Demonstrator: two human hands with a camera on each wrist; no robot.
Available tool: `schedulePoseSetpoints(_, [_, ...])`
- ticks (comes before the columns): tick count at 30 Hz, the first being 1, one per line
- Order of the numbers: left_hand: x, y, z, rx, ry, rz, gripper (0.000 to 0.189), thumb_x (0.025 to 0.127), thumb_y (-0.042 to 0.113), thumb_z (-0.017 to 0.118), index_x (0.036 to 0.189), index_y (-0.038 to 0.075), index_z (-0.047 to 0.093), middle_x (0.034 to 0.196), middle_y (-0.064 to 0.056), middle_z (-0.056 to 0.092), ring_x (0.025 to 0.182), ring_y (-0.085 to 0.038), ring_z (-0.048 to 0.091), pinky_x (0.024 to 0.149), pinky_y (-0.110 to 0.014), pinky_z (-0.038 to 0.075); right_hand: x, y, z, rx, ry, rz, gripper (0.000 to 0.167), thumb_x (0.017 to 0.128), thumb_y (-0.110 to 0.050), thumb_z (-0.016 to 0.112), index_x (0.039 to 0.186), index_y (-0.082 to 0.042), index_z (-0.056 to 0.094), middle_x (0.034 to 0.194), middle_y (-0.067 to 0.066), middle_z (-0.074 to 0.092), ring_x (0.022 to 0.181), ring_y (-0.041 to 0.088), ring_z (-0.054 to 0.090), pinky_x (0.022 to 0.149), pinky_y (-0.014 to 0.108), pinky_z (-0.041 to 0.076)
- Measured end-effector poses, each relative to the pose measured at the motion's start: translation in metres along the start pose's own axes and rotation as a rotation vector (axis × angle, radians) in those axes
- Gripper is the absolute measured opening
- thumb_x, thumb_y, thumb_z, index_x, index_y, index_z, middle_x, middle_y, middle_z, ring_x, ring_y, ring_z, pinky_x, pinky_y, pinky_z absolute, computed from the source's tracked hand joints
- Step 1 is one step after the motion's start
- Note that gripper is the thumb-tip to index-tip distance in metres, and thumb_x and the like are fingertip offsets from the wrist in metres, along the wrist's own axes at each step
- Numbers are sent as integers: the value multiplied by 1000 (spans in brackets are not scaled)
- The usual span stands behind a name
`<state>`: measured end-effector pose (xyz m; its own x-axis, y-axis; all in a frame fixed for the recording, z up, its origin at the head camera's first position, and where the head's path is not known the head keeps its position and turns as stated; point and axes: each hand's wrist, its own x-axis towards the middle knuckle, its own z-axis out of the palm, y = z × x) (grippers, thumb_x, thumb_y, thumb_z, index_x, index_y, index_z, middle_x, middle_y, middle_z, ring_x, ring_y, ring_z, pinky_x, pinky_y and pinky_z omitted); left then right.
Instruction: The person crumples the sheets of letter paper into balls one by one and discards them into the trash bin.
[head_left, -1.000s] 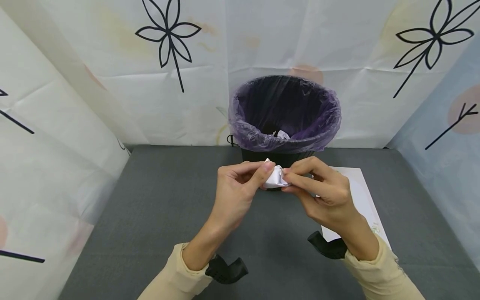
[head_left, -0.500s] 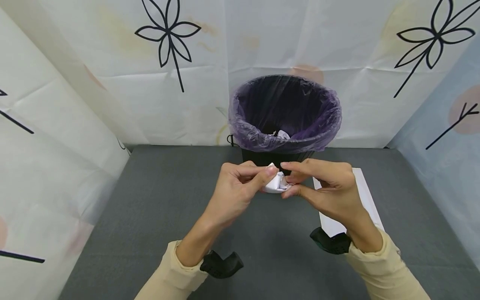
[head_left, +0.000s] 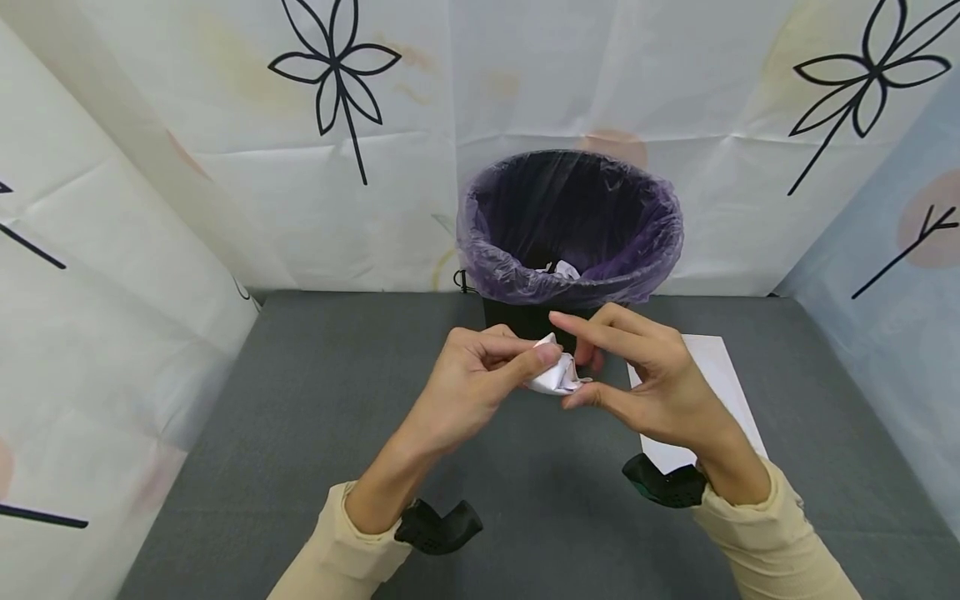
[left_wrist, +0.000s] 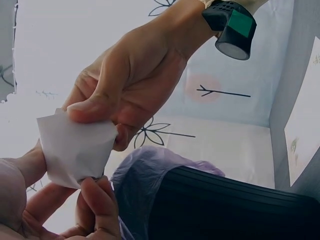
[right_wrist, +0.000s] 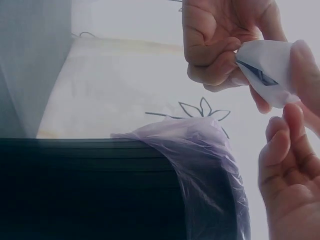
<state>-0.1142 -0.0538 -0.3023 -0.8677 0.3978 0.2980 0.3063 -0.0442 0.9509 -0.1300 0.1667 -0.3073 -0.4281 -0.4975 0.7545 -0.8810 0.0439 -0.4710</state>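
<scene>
Held above the table in front of the bin, a small folded piece of white paper [head_left: 553, 379] is between both hands. My left hand [head_left: 476, 379] pinches its left side, thumb on top. At its right edge the thumb of my right hand [head_left: 648, 379] touches from below, with fingertips on the far side and the index finger lifted off. In the left wrist view, the right thumb lies on the flat side of the paper [left_wrist: 77, 147]. A dark opening between folds shows on the paper [right_wrist: 265, 72] in the right wrist view.
Behind the hands stands a black bin with a purple plastic liner [head_left: 570, 287], with some white paper [head_left: 566, 270] inside. A white sheet [head_left: 723, 392] lies on the grey table [head_left: 337, 400] under the right forearm. Patterned white cloth [head_left: 360, 225] hangs around the table.
The right hand has spread its fingers, the index finger rising away from the paper. The paper and left hand have shifted slightly right and toward me.
</scene>
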Motion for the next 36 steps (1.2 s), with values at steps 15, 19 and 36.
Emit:
schedulePoseSetpoints(15, [-4, -1, 5, -96, 46, 10, 25, 96, 4, 71, 119, -5, 72, 103, -12, 71, 89, -19, 69, 82, -34, 59, 1, -6, 4, -62, 91, -19, 52, 87, -34, 79, 113, 10, 70, 106, 19, 65, 93, 20, 59, 74, 23, 44])
schedulePoseSetpoints(19, [-6, -5, 6, -138, 66, 81, 41, 93, 14, 77, 127, -7, 65, 114, -16, 69, 101, -24, 68, 89, -38, 58, 1, -5, 10, -12, 214, -52, 50, 85, -27, 83, 107, 15, 70, 99, 23, 65, 83, 18, 58, 73, 21, 47])
schedulePoseSetpoints(36, [-9, -2, 22, -155, 122, 257, 48, 87, -12, 73, 132, -15, 56, 125, -27, 64, 112, -33, 67, 93, -42, 55, 1, -2, 21, 36, 373, -104, 39, 88, -16, 81, 90, 19, 64, 94, 25, 60, 90, 18, 61, 75, 16, 51])
